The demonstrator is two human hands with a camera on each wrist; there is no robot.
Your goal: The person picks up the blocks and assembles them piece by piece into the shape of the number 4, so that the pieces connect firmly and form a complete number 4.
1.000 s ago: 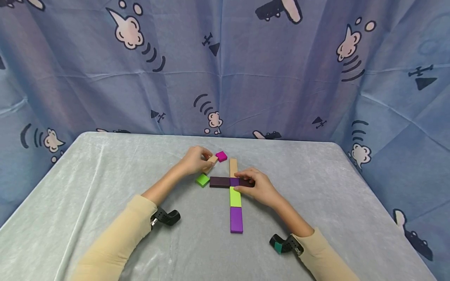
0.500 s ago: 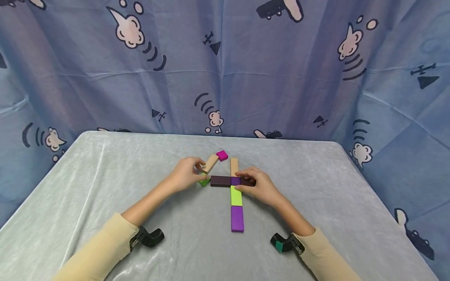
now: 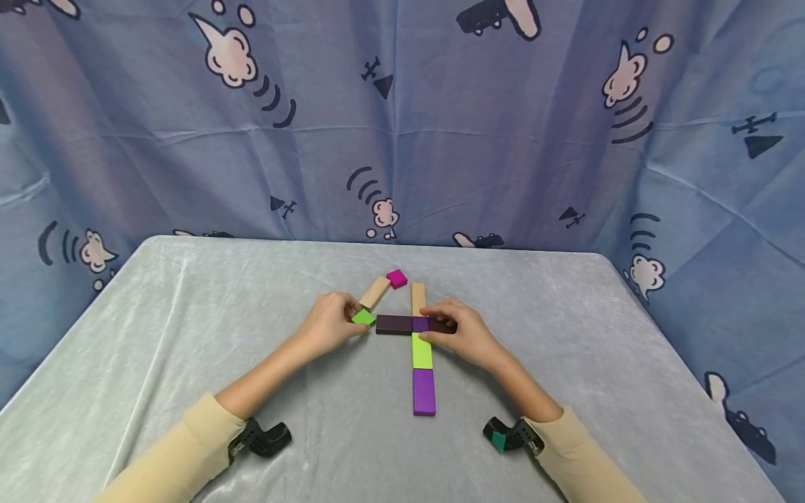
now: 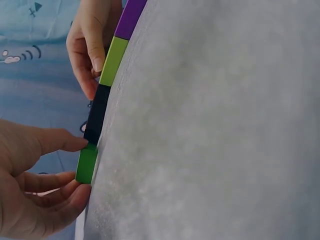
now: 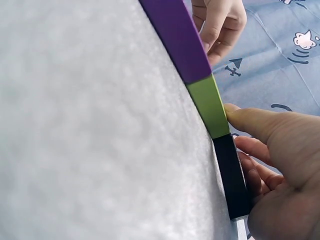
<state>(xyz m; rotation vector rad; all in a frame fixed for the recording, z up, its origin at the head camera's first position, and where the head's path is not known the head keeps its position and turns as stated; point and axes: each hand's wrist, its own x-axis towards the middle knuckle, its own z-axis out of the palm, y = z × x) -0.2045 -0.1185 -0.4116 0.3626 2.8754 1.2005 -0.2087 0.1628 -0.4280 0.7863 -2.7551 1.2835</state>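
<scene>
My left hand point(image 3: 327, 323) pinches a small green square block point(image 3: 363, 317) between thumb and fingers, close to the left end of a dark brown block point(image 3: 394, 325). My right hand point(image 3: 464, 335) curls over the matching dark brown block point(image 3: 442, 326) on the right, partly hiding it. Its thumb and index tips lie on either side of a purple square block point(image 3: 420, 324), the thumb at the edge of a lime block point(image 5: 210, 107). A long purple block point(image 3: 424, 392) extends below the lime one. A light wooden block point(image 3: 418, 299) stands above the square, completing a cross shape.
Behind the green block lies a slanted light wooden block point(image 3: 375, 293), with a magenta square block point(image 3: 397, 279) at its far end. A pale grey cloth covers the table point(image 3: 534, 293). A blue patterned curtain point(image 3: 402, 126) hangs behind and at the sides.
My left hand has let go of the slanted wooden block and come nearer, taking hold of the green square block, which now looks tilted. The right hand has stayed in place.
</scene>
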